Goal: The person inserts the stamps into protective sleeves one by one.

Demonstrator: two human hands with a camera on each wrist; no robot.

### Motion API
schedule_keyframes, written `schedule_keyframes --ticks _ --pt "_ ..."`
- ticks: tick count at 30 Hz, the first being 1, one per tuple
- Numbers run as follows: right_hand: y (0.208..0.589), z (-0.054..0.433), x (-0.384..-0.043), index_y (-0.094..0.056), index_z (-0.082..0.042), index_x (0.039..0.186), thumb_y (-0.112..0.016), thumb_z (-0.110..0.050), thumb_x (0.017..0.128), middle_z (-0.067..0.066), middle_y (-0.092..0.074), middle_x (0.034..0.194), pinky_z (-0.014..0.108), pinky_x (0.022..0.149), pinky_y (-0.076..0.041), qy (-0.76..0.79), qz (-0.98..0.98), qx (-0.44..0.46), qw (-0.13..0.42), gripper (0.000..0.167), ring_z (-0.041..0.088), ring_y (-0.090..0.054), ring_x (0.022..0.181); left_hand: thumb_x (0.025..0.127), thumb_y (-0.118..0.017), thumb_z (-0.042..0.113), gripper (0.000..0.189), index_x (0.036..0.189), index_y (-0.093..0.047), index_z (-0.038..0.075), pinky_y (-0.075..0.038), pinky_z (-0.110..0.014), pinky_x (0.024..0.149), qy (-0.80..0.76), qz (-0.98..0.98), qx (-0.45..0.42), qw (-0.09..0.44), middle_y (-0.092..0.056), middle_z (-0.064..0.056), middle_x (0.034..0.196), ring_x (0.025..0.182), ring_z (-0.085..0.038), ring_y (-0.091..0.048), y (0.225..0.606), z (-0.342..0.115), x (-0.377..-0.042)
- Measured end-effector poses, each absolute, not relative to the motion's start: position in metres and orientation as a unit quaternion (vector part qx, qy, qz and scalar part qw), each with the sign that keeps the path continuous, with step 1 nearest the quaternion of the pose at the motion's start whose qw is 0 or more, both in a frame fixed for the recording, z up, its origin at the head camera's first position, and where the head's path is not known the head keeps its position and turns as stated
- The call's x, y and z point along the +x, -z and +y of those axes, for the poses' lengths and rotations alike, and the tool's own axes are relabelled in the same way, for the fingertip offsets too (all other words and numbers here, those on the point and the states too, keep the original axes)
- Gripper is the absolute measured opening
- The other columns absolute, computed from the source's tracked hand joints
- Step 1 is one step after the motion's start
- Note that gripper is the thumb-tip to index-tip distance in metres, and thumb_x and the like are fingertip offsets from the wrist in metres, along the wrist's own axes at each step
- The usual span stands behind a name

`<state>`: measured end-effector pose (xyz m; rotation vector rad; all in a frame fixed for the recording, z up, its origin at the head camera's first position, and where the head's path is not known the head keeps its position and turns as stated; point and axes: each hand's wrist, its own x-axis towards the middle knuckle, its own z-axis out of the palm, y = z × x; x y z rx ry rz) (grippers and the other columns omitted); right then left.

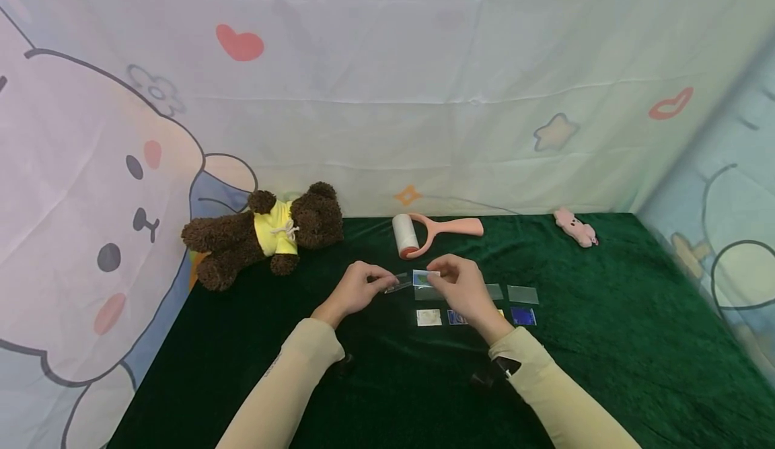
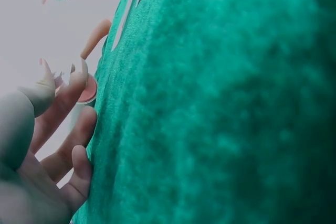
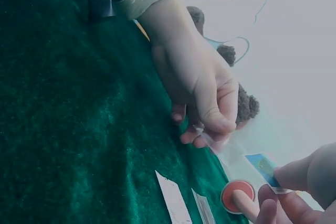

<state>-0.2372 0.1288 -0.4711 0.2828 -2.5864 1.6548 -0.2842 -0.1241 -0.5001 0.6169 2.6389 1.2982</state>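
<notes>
Between thumb and fingertips, my left hand [image 1: 356, 291] pinches a small clear plastic sleeve [image 1: 398, 283], tilted above the green cloth. My right hand [image 1: 465, 289] pinches a small blue-and-green picture card [image 1: 420, 277] by its right side. Card and sleeve are close together but apart. In the right wrist view the card [image 3: 261, 167] is held up, facing the left hand [image 3: 191, 77]. Below the hands lie a pale card [image 1: 429, 318], a blue card [image 1: 523, 316] and a patterned card [image 1: 457, 318] partly behind the right wrist. Clear sleeves [image 1: 523, 294] lie in a row behind them.
A lint roller [image 1: 406, 235] with a pink handle lies behind the hands. At the back left a brown teddy bear [image 1: 272, 230] in a yellow top lies on its side. A small pink plush toy [image 1: 575, 227] is at the back right, by the printed curtain [image 1: 375, 126].
</notes>
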Motion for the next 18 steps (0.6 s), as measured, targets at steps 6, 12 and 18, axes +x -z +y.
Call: schedule_keyframes --ticks 6,12,18 --pt "0.4694 0.1280 -0.2379 -0.073 -0.005 0.115 -0.070 -0.013 0.102 0.011 -0.072 0.107 0.036 0.073 -0.051 -0.530 -0.841 0.098 0.046 0.016 0.023 -0.062 0.080 0.105 -0.067 0.019 0.017 0.108 -0.083 0.015 -0.058 -0.039 0.088 -0.468 0.855 0.208 0.079 -0.078 0.003 0.095 0.089 -0.014 -0.070 0.4987 -0.1275 -0.2827" --pt "0.4682 0.1258 -0.2383 -0.073 -0.005 0.116 -0.070 -0.014 0.102 0.011 -0.073 0.112 0.035 0.077 -0.053 -0.521 -0.846 0.101 0.053 0.017 0.022 -0.064 0.086 0.106 -0.065 0.021 0.019 0.109 -0.083 0.013 -0.058 -0.037 0.086 -0.498 0.835 0.211 0.100 -0.079 0.001 0.093 0.087 -0.017 -0.070 0.4978 -0.1295 -0.2817" --pt "0.4695 0.1231 -0.2390 -0.073 -0.005 0.115 -0.071 -0.012 0.101 0.012 -0.072 0.113 0.034 0.075 -0.053 -0.521 -0.846 0.103 0.050 0.015 0.021 -0.064 0.085 0.106 -0.065 0.021 0.020 0.110 -0.082 0.011 -0.058 -0.035 0.082 -0.508 0.827 0.215 0.105 -0.078 0.000 0.091 0.084 -0.019 -0.068 0.4972 -0.1293 -0.2817"
